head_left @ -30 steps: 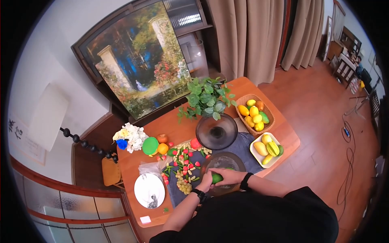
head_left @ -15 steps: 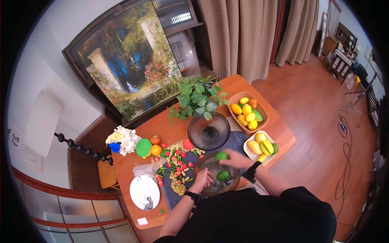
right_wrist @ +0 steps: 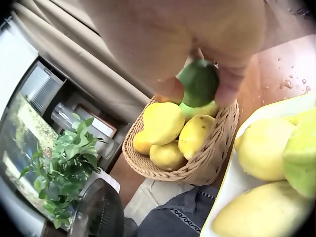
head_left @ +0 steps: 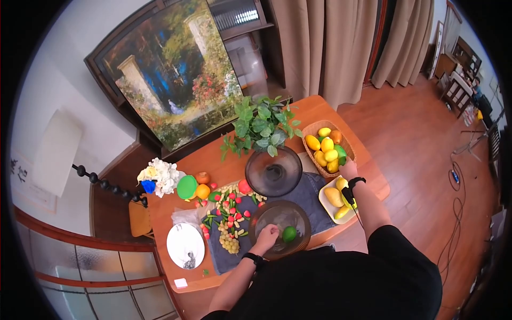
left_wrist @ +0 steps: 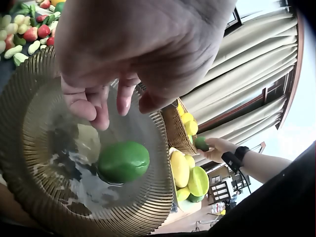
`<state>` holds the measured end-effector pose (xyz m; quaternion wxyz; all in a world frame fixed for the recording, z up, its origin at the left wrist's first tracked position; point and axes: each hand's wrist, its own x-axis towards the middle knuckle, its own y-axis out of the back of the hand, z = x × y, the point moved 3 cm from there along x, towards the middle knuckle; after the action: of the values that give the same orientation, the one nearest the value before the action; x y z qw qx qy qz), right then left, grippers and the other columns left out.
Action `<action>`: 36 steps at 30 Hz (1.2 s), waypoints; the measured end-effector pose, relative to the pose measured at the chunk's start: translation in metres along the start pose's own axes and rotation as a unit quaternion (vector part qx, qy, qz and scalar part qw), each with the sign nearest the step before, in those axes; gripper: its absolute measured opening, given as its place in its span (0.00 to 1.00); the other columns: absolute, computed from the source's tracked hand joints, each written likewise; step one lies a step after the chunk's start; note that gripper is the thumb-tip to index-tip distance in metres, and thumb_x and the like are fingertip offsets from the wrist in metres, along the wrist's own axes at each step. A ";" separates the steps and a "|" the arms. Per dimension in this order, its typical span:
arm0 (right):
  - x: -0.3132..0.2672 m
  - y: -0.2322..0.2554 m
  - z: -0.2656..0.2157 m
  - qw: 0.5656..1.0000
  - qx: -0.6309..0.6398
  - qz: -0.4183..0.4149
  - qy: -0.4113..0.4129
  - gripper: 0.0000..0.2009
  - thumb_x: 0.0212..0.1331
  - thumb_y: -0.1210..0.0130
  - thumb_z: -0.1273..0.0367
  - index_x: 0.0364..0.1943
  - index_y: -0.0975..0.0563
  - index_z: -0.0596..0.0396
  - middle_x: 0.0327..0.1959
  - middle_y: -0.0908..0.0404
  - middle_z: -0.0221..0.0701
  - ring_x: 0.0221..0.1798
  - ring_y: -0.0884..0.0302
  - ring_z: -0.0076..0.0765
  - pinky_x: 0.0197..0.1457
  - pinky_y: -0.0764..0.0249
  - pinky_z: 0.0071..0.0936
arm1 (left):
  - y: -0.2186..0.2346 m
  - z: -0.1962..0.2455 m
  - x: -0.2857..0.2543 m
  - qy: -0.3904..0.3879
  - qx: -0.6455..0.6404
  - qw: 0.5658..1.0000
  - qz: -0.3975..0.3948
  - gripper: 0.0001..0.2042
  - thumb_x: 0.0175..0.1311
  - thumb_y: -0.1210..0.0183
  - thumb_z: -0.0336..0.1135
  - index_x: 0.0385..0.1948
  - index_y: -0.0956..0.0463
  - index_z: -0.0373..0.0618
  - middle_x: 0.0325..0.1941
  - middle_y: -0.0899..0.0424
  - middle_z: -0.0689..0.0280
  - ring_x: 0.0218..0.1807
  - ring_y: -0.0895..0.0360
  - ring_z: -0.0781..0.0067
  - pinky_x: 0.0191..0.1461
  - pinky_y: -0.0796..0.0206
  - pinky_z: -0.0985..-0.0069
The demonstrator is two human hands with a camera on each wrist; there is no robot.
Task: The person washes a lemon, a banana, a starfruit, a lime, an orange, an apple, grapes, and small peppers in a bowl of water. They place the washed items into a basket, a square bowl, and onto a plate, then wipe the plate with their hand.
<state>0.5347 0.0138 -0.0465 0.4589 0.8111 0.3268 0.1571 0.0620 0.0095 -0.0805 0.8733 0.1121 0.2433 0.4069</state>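
At the wicker basket [right_wrist: 205, 168], my right hand [head_left: 349, 169] pinches a smooth, dark green oval fruit [right_wrist: 199, 83] between thumb and fingers, right over the near rim. Yellow lemons [right_wrist: 165, 123] and other fruit fill that basket. My left hand [head_left: 267, 238] hovers over the ribbed glass bowl [left_wrist: 160, 148] with its fingers loosely bent and nothing in them. Inside the bowl, a second green oval fruit [left_wrist: 123, 162] lies in water, just below the left fingertips.
A pale tray [head_left: 323, 205] of yellow fruit stands below the basket. Behind the bowl is a dark glass stand [head_left: 273, 184], with a leafy plant [head_left: 262, 125] beyond. Left lie grapes [head_left: 229, 244], strawberries and peppers, then a white plate [head_left: 185, 246].
My right hand has lifted a green fruit from the bowl and carried it right to the basket. The left hand has let go of the fruit and stays above the bowl.
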 end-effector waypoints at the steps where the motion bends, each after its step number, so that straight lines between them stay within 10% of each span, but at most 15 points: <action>1: -0.006 0.001 -0.005 1.000 0.000 -0.005 0.002 0.27 0.51 0.43 0.68 0.59 0.31 0.62 0.50 0.23 0.58 0.57 0.26 0.61 0.60 0.27 0.44 | -0.001 -0.001 -0.001 0.004 -0.001 1.000 0.002 0.11 0.66 0.44 0.35 0.44 0.24 0.38 0.33 0.19 0.63 0.32 0.22 0.75 0.34 0.28 0.76; 4: -0.028 0.013 -0.020 0.996 0.005 0.037 -0.086 0.22 0.55 0.47 0.71 0.57 0.30 0.57 0.58 0.32 0.56 0.54 0.25 0.61 0.59 0.27 0.46 | 0.003 0.004 -0.003 0.020 -0.011 1.000 0.017 0.11 0.66 0.44 0.34 0.44 0.24 0.38 0.33 0.19 0.62 0.32 0.22 0.75 0.35 0.28 0.76; 8: -0.100 0.026 -0.073 0.978 0.098 0.078 0.165 0.18 0.55 0.47 0.73 0.52 0.28 0.58 0.51 0.27 0.55 0.52 0.25 0.61 0.56 0.27 0.48 | 0.007 0.012 -0.005 0.049 0.011 0.998 0.024 0.12 0.62 0.43 0.34 0.43 0.23 0.37 0.35 0.17 0.57 0.38 0.19 0.66 0.43 0.28 0.71; 10: -0.157 0.030 -0.125 0.961 0.133 -0.149 0.191 0.19 0.54 0.45 0.71 0.53 0.27 0.57 0.52 0.25 0.52 0.52 0.26 0.61 0.57 0.28 0.46 | 0.008 0.012 -0.007 0.068 0.017 0.997 0.026 0.13 0.59 0.43 0.33 0.43 0.22 0.36 0.37 0.16 0.53 0.44 0.18 0.58 0.50 0.27 0.67; 12: -0.202 0.000 -0.144 0.851 0.105 -0.226 0.462 0.23 0.54 0.42 0.67 0.55 0.27 0.60 0.45 0.21 0.50 0.50 0.23 0.56 0.57 0.27 0.44 | 0.007 0.006 -0.005 0.059 0.035 0.997 0.021 0.14 0.58 0.44 0.32 0.44 0.23 0.36 0.39 0.16 0.51 0.45 0.18 0.56 0.51 0.28 0.66; 15: -0.255 -0.035 -0.153 0.830 0.038 -0.302 0.468 0.32 0.52 0.37 0.60 0.62 0.32 0.57 0.45 0.21 0.50 0.52 0.23 0.56 0.59 0.27 0.44 | 0.000 -0.021 0.003 0.044 0.046 0.998 0.004 0.13 0.62 0.47 0.31 0.47 0.26 0.38 0.34 0.20 0.61 0.30 0.22 0.71 0.30 0.30 0.72; 18: -0.274 -0.059 -0.152 0.832 -0.135 -0.396 0.365 0.33 0.47 0.34 0.59 0.59 0.31 0.54 0.46 0.20 0.50 0.51 0.21 0.54 0.56 0.25 0.47 | -0.005 -0.032 0.001 0.117 0.019 0.993 -0.007 0.15 0.56 0.46 0.32 0.45 0.23 0.37 0.43 0.17 0.48 0.48 0.19 0.51 0.53 0.29 0.64; 22: -0.277 -0.104 -0.141 0.819 -0.109 -0.451 0.337 0.28 0.48 0.35 0.59 0.52 0.30 0.57 0.45 0.19 0.55 0.50 0.20 0.56 0.53 0.24 0.47 | 0.002 -0.002 -0.019 0.239 -0.027 0.967 -0.083 0.19 0.59 0.46 0.36 0.52 0.29 0.40 0.43 0.18 0.50 0.48 0.19 0.55 0.46 0.25 0.58; 28: -0.285 -0.101 -0.163 0.793 0.179 -0.574 0.099 0.28 0.56 0.39 0.57 0.54 0.34 0.62 0.40 0.18 0.53 0.40 0.16 0.48 0.41 0.22 0.38 | 0.012 0.003 -0.025 0.286 -0.220 0.930 -0.067 0.34 0.69 0.63 0.68 0.59 0.35 0.45 0.47 0.22 0.51 0.46 0.21 0.54 0.48 0.24 0.51; 31: -0.286 -0.108 -0.165 0.793 0.183 -0.537 0.222 0.32 0.56 0.40 0.51 0.55 0.31 0.64 0.42 0.18 0.50 0.45 0.19 0.52 0.49 0.25 0.41 | 0.015 0.001 -0.021 0.314 -0.383 0.841 -0.217 0.28 0.70 0.59 0.63 0.58 0.34 0.49 0.51 0.24 0.57 0.42 0.21 0.55 0.48 0.24 0.53; 33: -0.284 -0.104 -0.167 0.797 0.166 -0.482 0.325 0.29 0.58 0.43 0.48 0.53 0.26 0.59 0.42 0.17 0.47 0.49 0.20 0.51 0.53 0.27 0.41 | 0.023 -0.003 -0.018 0.303 -0.354 0.856 -0.223 0.25 0.72 0.58 0.59 0.59 0.34 0.50 0.51 0.24 0.58 0.43 0.21 0.56 0.48 0.24 0.54; 36: -0.264 -0.085 -0.166 0.853 0.098 -0.463 0.222 0.27 0.61 0.47 0.48 0.47 0.22 0.61 0.41 0.18 0.52 0.49 0.20 0.53 0.53 0.27 0.43 | 0.035 0.006 -0.019 0.300 -0.288 0.890 -0.186 0.20 0.71 0.51 0.51 0.56 0.33 0.50 0.49 0.24 0.61 0.42 0.22 0.60 0.45 0.24 0.58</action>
<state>0.2152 -0.0267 -0.0187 0.3123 0.5506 0.7710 0.0697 0.0317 0.0176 -0.0552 0.8124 -0.3192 0.3821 0.3035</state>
